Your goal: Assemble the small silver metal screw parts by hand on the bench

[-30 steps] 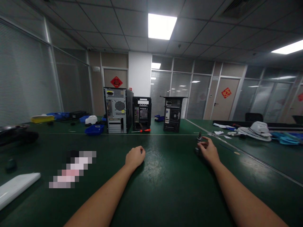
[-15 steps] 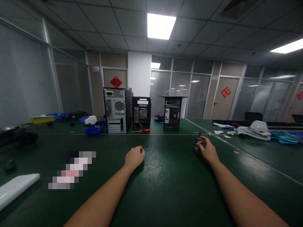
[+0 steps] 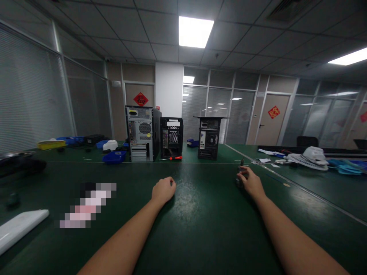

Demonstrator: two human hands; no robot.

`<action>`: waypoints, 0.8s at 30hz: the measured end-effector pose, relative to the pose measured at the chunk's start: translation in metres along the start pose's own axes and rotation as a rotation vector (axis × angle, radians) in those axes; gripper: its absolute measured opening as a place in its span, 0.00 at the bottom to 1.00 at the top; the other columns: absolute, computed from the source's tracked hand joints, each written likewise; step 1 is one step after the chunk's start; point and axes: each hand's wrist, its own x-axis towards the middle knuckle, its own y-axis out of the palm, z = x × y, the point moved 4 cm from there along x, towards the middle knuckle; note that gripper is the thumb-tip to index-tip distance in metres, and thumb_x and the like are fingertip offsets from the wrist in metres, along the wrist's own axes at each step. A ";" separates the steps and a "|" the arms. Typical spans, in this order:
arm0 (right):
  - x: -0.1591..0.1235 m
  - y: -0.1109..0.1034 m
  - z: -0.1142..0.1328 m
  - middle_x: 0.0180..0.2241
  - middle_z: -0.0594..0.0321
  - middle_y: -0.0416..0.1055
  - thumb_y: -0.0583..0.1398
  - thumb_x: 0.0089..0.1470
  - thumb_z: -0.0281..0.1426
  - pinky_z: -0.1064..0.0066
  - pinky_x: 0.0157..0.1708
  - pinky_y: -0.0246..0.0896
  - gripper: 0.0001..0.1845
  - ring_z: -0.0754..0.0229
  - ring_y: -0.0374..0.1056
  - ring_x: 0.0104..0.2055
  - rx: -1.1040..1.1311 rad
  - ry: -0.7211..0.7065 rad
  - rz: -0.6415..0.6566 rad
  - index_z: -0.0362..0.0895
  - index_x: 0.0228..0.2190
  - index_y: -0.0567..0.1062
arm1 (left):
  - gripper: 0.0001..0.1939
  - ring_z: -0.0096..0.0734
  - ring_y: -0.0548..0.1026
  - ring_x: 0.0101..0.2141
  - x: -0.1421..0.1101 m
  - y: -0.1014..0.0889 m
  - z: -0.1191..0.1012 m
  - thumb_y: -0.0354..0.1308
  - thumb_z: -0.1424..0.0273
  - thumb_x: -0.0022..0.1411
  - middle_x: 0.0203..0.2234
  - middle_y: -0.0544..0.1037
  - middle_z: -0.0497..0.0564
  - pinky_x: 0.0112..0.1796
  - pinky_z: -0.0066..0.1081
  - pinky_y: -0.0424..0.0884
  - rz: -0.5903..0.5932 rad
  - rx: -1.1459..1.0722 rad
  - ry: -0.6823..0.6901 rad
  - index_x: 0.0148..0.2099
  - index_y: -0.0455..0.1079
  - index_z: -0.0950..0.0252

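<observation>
Part [image 3: 239, 181], upright left of the seam [image 3: 338, 209], is pinched in the right hand's [image 3: 253, 185] grip, seemingly touching the table [image 3: 212, 233]; left hand [image 3: 163, 190] rests, grip curled fist-like, open room between both.

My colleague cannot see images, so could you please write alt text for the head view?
A person's right hand touches a dark object on a green table; the left hand is loosely closed, nothing visible in it. Beyond stand three computer cases, with a screwdriver before the middle one.
</observation>
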 end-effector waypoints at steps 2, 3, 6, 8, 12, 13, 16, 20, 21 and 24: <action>0.001 0.001 -0.001 0.40 0.59 0.79 0.58 0.55 0.38 0.61 0.42 0.66 0.21 0.52 0.75 0.40 0.002 -0.006 0.011 0.48 0.51 0.71 | 0.17 0.43 0.80 0.40 0.000 0.000 0.000 0.48 0.60 0.67 0.40 0.82 0.56 0.38 0.33 0.71 -0.008 0.005 0.000 0.44 0.77 0.58; 0.001 0.002 -0.001 0.40 0.59 0.79 0.58 0.56 0.38 0.61 0.43 0.66 0.20 0.53 0.75 0.40 -0.002 -0.011 0.016 0.48 0.50 0.72 | 0.17 0.43 0.80 0.40 0.000 0.000 0.000 0.48 0.60 0.67 0.40 0.82 0.56 0.38 0.33 0.71 -0.013 0.007 0.002 0.44 0.77 0.58; 0.002 0.003 -0.003 0.41 0.59 0.79 0.58 0.56 0.36 0.62 0.44 0.67 0.18 0.53 0.76 0.40 -0.022 -0.027 0.031 0.47 0.47 0.74 | 0.17 0.44 0.80 0.41 0.000 0.001 0.000 0.48 0.60 0.67 0.40 0.82 0.56 0.39 0.34 0.72 -0.015 0.006 0.009 0.44 0.77 0.57; 0.003 0.004 -0.003 0.41 0.58 0.79 0.58 0.56 0.36 0.61 0.44 0.67 0.17 0.53 0.76 0.41 -0.026 -0.027 0.046 0.47 0.47 0.75 | 0.16 0.44 0.80 0.41 0.000 0.001 0.000 0.48 0.60 0.67 0.40 0.82 0.56 0.39 0.34 0.72 -0.013 0.005 0.006 0.44 0.77 0.57; 0.001 0.004 0.000 0.41 0.59 0.79 0.58 0.54 0.34 0.62 0.45 0.67 0.17 0.54 0.76 0.42 -0.025 -0.038 0.070 0.47 0.46 0.76 | 0.16 0.44 0.80 0.41 0.000 0.000 -0.001 0.48 0.60 0.67 0.40 0.82 0.56 0.39 0.34 0.72 -0.009 -0.001 0.011 0.44 0.77 0.58; 0.001 0.005 0.001 0.40 0.59 0.79 0.58 0.54 0.34 0.62 0.45 0.67 0.17 0.54 0.76 0.42 -0.023 -0.041 0.075 0.47 0.45 0.76 | 0.17 0.44 0.80 0.41 0.000 0.000 -0.001 0.48 0.60 0.67 0.40 0.82 0.56 0.39 0.34 0.72 -0.009 0.000 0.011 0.44 0.77 0.57; 0.002 0.006 -0.002 0.37 0.60 0.79 0.59 0.51 0.35 0.63 0.43 0.67 0.17 0.54 0.75 0.40 -0.018 -0.020 0.085 0.46 0.44 0.77 | 0.17 0.45 0.80 0.42 -0.001 -0.001 -0.001 0.48 0.60 0.67 0.41 0.82 0.56 0.40 0.35 0.72 -0.005 0.007 0.005 0.44 0.77 0.57; 0.005 0.008 -0.013 0.34 0.60 0.79 0.61 0.48 0.39 0.64 0.37 0.66 0.19 0.54 0.75 0.36 0.030 0.083 0.091 0.44 0.41 0.78 | 0.17 0.44 0.80 0.42 -0.003 -0.002 -0.003 0.48 0.60 0.67 0.41 0.82 0.56 0.40 0.35 0.72 0.003 0.010 -0.001 0.45 0.77 0.57; 0.006 0.009 -0.016 0.33 0.59 0.78 0.61 0.48 0.39 0.65 0.36 0.66 0.20 0.54 0.75 0.35 0.046 0.112 0.098 0.44 0.41 0.78 | 0.17 0.44 0.80 0.42 -0.003 -0.003 -0.003 0.48 0.60 0.67 0.41 0.82 0.56 0.40 0.35 0.72 0.002 0.010 -0.003 0.45 0.77 0.57; 0.004 0.009 -0.021 0.32 0.59 0.78 0.62 0.47 0.41 0.65 0.33 0.66 0.21 0.54 0.75 0.34 0.069 0.168 0.105 0.43 0.41 0.78 | 0.17 0.45 0.80 0.42 -0.003 -0.003 -0.004 0.48 0.60 0.67 0.41 0.82 0.57 0.40 0.35 0.72 -0.003 0.013 -0.006 0.45 0.77 0.57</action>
